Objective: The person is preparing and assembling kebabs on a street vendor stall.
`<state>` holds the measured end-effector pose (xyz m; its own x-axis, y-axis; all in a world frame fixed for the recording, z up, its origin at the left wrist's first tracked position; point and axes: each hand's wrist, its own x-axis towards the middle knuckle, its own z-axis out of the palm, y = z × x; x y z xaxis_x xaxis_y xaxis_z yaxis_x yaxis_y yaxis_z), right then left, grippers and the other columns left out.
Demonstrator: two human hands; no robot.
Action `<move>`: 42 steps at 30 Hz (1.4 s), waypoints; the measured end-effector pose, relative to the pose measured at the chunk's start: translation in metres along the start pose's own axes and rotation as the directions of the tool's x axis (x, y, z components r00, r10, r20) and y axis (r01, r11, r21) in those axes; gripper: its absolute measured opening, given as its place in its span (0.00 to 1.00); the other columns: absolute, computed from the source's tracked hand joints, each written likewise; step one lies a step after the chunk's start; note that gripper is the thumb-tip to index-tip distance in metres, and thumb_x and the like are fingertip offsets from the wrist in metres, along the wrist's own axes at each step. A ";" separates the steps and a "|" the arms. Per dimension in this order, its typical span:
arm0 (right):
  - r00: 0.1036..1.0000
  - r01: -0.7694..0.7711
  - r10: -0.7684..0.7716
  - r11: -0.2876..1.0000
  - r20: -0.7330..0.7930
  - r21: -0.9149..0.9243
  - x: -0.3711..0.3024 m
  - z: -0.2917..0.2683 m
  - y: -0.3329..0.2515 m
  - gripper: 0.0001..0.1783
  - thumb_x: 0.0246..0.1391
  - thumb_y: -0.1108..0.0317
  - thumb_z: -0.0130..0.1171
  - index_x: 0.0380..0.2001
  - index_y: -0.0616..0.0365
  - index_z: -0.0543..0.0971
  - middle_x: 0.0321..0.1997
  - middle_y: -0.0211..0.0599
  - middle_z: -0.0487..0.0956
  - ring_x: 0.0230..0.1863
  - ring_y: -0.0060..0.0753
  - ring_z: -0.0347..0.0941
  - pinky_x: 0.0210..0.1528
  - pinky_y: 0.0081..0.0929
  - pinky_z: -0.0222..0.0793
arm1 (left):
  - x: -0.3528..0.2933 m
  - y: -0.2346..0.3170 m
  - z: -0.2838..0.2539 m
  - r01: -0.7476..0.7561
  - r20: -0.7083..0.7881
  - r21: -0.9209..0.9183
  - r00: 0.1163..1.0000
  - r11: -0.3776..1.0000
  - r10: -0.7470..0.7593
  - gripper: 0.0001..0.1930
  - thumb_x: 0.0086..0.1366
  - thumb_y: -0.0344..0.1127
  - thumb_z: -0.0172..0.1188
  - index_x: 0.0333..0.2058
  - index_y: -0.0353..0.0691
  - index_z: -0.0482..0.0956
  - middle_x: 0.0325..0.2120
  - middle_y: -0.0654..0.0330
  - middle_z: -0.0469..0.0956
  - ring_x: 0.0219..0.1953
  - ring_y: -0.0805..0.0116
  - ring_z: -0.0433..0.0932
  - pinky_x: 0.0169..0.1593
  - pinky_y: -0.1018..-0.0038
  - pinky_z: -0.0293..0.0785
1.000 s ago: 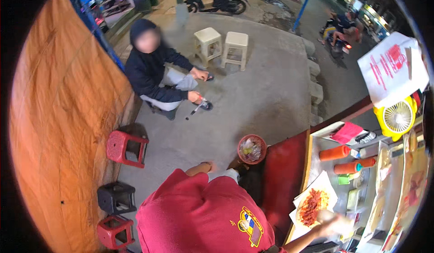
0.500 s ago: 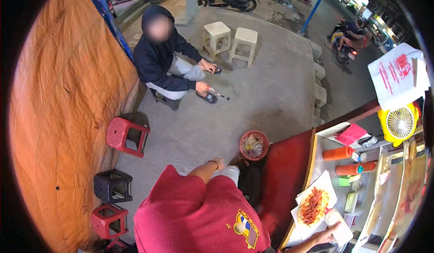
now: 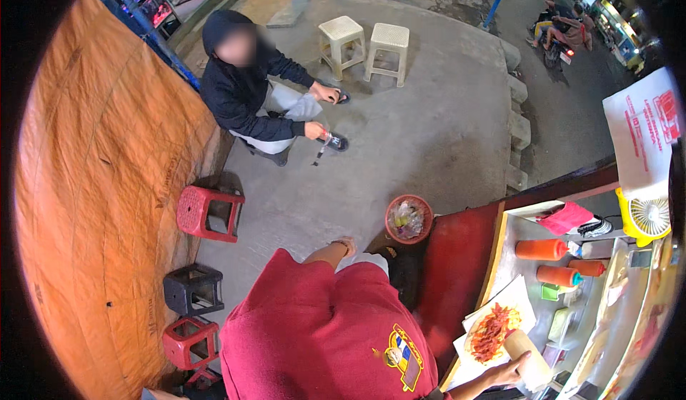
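In my right hand (image 3: 510, 373) is a pale cream squeeze bottle (image 3: 527, 361), its upper end slanting toward the food and its nozzle not visible. Fingers wrap round its side. Next to it, on the cart counter, an open sheet of white paper (image 3: 463, 348) holds a heap of food (image 3: 494, 332) with red and yellow topping. My left hand (image 3: 348, 245) hangs down by my leg, past the maroon shirt; its fingers are too small and partly hidden to read.
Orange and red squeeze bottles (image 3: 541, 249) lie by a yellow fan (image 3: 649, 218). Below the cart's red side stands a red waste basket (image 3: 409, 220). A person in a dark hood (image 3: 246, 89) sits ahead left, holding a thin object. Plastic stools (image 3: 209, 213) line the orange tarp (image 3: 107, 186).
The cream squeeze bottle tilts further over the food. The view has shifted a little. The seated person's thin object swings back toward their feet, and the motorbike moves along the road.
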<state>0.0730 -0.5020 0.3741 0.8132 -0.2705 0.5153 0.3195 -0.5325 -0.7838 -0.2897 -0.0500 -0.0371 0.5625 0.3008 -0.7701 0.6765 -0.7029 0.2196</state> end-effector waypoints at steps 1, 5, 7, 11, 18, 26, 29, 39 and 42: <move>0.992 -0.116 0.117 0.992 -0.037 0.042 -0.001 -0.007 -0.007 0.45 0.56 0.43 0.73 0.53 0.83 0.77 0.57 0.59 0.81 0.55 0.47 0.79 0.60 0.43 0.75 | 0.019 0.006 -0.004 0.038 0.015 -0.017 0.999 0.999 -0.037 0.19 0.64 0.35 0.55 0.50 0.43 0.87 0.54 0.49 0.83 0.58 0.48 0.82 0.58 0.54 0.80; 0.994 -0.102 0.101 0.994 -0.038 -0.027 0.001 0.005 -0.022 0.38 0.63 0.52 0.69 0.59 0.79 0.73 0.59 0.61 0.77 0.57 0.48 0.77 0.62 0.47 0.74 | 0.012 0.059 -0.089 -0.133 0.114 0.046 0.985 0.990 0.127 0.19 0.66 0.38 0.55 0.52 0.40 0.86 0.54 0.47 0.83 0.59 0.47 0.81 0.60 0.52 0.78; 0.986 -0.125 0.133 0.989 0.104 -0.080 -0.008 -0.033 0.009 0.32 0.66 0.52 0.66 0.56 0.76 0.77 0.54 0.53 0.82 0.54 0.43 0.79 0.61 0.41 0.75 | 0.023 0.076 -0.123 -0.072 0.034 -0.157 0.996 0.985 0.079 0.20 0.68 0.40 0.53 0.51 0.38 0.86 0.51 0.44 0.83 0.59 0.47 0.80 0.60 0.51 0.77; 0.987 -0.158 0.157 0.986 -0.012 -0.048 0.008 0.005 -0.024 0.11 0.65 0.73 0.58 0.38 0.72 0.84 0.37 0.33 0.85 0.35 0.31 0.78 0.44 0.33 0.77 | 0.094 0.040 -0.116 -0.205 0.041 -0.154 0.976 0.967 0.213 0.18 0.72 0.36 0.47 0.48 0.37 0.84 0.50 0.43 0.82 0.53 0.47 0.81 0.61 0.52 0.74; 0.982 -0.190 0.190 0.979 -0.005 0.073 0.010 0.026 -0.016 0.23 0.55 0.67 0.76 0.49 0.68 0.80 0.47 0.42 0.83 0.48 0.34 0.78 0.54 0.32 0.73 | 0.148 0.018 -0.112 -0.194 0.030 0.084 0.981 0.977 0.192 0.17 0.72 0.45 0.51 0.45 0.40 0.83 0.49 0.55 0.83 0.50 0.56 0.83 0.57 0.55 0.76; 0.919 -0.306 0.350 0.924 -0.183 0.229 0.012 0.033 -0.032 0.27 0.56 0.65 0.74 0.55 0.68 0.78 0.51 0.44 0.82 0.53 0.37 0.78 0.57 0.35 0.73 | 0.119 0.087 -0.104 0.080 0.335 -0.071 0.941 0.994 -0.051 0.33 0.74 0.52 0.53 0.72 0.45 0.63 0.76 0.55 0.56 0.76 0.51 0.56 0.71 0.54 0.64; 0.981 -0.159 0.169 0.981 0.091 -0.108 -0.013 -0.002 -0.005 0.37 0.58 0.66 0.73 0.66 0.67 0.68 0.58 0.46 0.78 0.61 0.37 0.73 0.63 0.40 0.71 | 0.135 0.073 -0.103 0.001 0.314 -0.007 0.949 1.000 0.002 0.34 0.73 0.53 0.56 0.71 0.43 0.65 0.75 0.55 0.60 0.73 0.50 0.64 0.69 0.56 0.68; 0.998 0.035 -0.035 0.999 0.048 -0.003 -0.018 -0.015 -0.048 0.27 0.61 0.70 0.69 0.59 0.68 0.72 0.57 0.45 0.77 0.53 0.35 0.76 0.61 0.34 0.71 | 0.161 0.072 -0.087 -0.393 0.234 0.668 0.917 0.632 0.323 0.34 0.74 0.56 0.54 0.68 0.38 0.68 0.71 0.51 0.66 0.69 0.44 0.69 0.72 0.59 0.63; 0.937 -0.187 0.212 0.976 -0.279 0.113 0.012 -0.048 -0.038 0.18 0.60 0.69 0.71 0.48 0.70 0.80 0.46 0.43 0.82 0.46 0.34 0.78 0.54 0.33 0.75 | 0.082 0.183 -0.127 0.038 0.368 -0.120 0.930 0.992 0.009 0.33 0.74 0.55 0.52 0.69 0.42 0.68 0.69 0.48 0.69 0.66 0.46 0.72 0.69 0.58 0.68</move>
<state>0.0479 -0.5233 0.4266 0.6938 -0.5901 0.4128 0.2145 -0.3779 -0.9007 -0.0591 -0.0723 0.0162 0.3544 0.0363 -0.9344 0.7493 -0.6088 0.2606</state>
